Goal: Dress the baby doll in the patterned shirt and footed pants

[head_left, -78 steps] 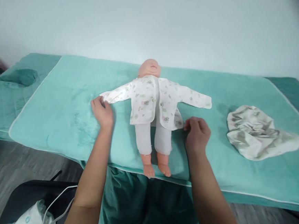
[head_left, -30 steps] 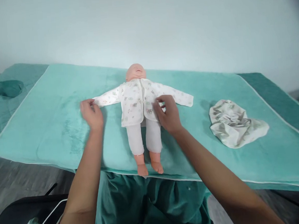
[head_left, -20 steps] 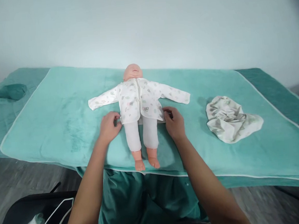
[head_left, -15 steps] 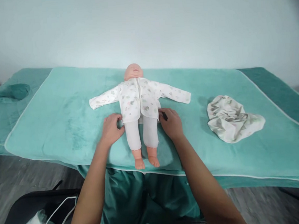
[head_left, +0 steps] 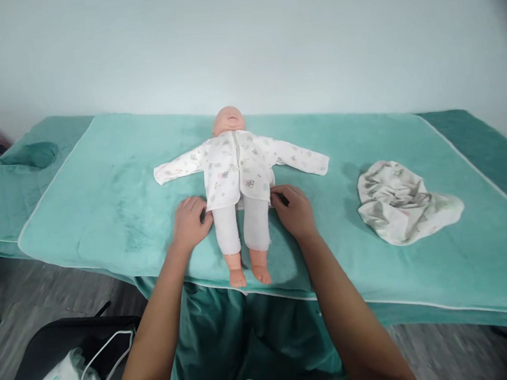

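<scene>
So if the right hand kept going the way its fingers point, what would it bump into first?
The right hand points up and left, at the lower corner of the white printed baby shirt on the plastic baby doll. Its fingertips seem to be at that hem, so the shirt comes first.

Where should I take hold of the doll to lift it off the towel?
Probably the doll by its torso, one hand from each side just below the outspread arms. It lies flat on its back, so both flanks are open. The left hand and right hand rest at the shirt hem, either side.
</scene>
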The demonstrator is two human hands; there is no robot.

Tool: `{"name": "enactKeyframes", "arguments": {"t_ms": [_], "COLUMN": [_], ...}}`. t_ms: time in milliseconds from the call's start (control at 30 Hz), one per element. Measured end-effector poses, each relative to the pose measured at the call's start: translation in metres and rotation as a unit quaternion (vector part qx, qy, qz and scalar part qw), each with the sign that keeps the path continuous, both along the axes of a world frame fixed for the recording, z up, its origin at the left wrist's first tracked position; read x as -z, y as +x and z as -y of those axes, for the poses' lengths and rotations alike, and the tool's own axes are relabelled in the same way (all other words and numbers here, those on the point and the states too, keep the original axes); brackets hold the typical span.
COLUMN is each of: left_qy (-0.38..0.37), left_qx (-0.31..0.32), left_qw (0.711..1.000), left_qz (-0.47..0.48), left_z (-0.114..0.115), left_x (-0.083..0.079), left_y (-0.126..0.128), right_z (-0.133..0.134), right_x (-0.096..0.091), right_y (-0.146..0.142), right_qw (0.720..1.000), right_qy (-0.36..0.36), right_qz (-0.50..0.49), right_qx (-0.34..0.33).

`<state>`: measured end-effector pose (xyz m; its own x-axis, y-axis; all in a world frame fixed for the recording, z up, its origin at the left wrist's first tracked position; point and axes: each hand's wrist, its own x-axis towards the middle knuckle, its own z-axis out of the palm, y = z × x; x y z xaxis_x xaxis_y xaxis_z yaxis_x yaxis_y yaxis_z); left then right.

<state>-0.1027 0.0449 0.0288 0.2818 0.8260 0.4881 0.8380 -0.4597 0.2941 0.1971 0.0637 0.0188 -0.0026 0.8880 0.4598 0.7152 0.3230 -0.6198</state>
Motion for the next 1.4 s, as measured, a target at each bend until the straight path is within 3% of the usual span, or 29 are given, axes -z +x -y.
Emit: {"name": "enactKeyframes", "arguments": {"t_ms": [200,433,733,967,1167,1400], "left_qy": [0.034,0.072,0.089,0.079,0.064,0.08], "left_qx": [-0.007,-0.047,-0.054,-0.049,-0.071,-0.134], "left_qw": [0.998,0.991,0.99,0.99,0.99,0.98], "left_qz": [0.06,0.102,0.1,0.103,0.101,0.126], "left_z": [0.001,0.004,0.004,0.004,0.003,0.002], "left_x": [0.008,0.01,0.01,0.01,0.015,0.021], "left_y": [-0.003,-0.002,-0.001,-0.001,-0.003,-0.004], "right_z": [0.004,0.006,0.006,0.01,0.015,0.019], "right_x": [-0.004,-0.004,-0.005,-0.007,-0.006,-0.004], "right_y": [0.0,0.0,-0.002,-0.001,-0.001,-0.005], "right_qw": [0.999,0.997,0.996,0.988,0.99,0.993], "right_qy": [-0.014,-0.011,0.021,0.023,0.015,0.071], "right_qz": [-0.035,-0.056,-0.068,-0.099,-0.069,0.019], "right_qx": [-0.002,-0.057,-0.057,-0.121,-0.123,-0.097]}}
